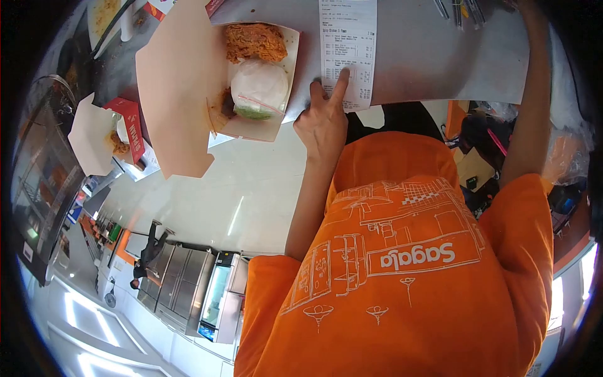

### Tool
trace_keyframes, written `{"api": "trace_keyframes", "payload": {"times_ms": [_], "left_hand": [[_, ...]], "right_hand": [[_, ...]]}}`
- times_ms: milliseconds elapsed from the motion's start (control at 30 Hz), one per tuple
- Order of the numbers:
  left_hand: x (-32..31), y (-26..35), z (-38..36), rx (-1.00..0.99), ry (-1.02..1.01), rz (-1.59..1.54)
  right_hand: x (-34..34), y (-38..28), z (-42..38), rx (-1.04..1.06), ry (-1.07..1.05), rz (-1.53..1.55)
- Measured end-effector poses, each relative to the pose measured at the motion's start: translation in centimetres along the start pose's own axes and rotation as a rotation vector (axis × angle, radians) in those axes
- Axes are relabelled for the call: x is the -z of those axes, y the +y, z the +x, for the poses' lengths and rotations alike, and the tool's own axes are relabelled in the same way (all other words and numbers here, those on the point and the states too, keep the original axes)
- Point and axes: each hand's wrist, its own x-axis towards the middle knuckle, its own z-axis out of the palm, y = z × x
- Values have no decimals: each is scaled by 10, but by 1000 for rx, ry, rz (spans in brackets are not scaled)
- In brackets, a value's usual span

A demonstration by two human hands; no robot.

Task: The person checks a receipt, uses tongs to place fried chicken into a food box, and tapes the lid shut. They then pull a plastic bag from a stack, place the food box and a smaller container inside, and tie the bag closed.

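Observation:
My left hand (pixel 322 119) rests on a long printed receipt (pixel 347 50) lying on the metal counter. Two of its fingers are stretched out and apart over the paper, and the others look curled. To the left of this hand stands an open cardboard food box (pixel 176 94) with its lid folded back. Inside are a piece of fried chicken (pixel 255 43), a white wrapped mound (pixel 259 85) and something green (pixel 252 113) under it. My right arm (pixel 532 81) stretches to the top edge, where the hand is almost wholly cut off and its fingers cannot be made out.
A second open red-and-white box (pixel 129 129) with fried food stands further left. Pens or similar thin sticks (pixel 461 11) lie at the top of the counter (pixel 433 56). Clear plastic bags (pixel 568 151) are at the right. Another person (pixel 151 254) stands by steel refrigerators (pixel 179 279).

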Motion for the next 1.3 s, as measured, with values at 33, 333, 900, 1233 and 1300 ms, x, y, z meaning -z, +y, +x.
{"api": "trace_keyframes", "payload": {"times_ms": [33, 333, 900, 1233, 1300], "left_hand": [[1, 0, 0, 2, -13, 2], [1, 0, 5, 4, 15, -27], [19, -9, 19, -88, -150, -59], [11, -12, 8, -154, -120, -25], [11, -12, 9, -146, -124, -27]], "right_hand": [[1, -1, -1, 24, -8, 8], [-6, 9, -2, 75, 32, 45], [-2, 10, -2, -25, -80, 47], [12, -7, 1, -106, -208, -75], [5, 3, 1, -58, -171, -87]]}}
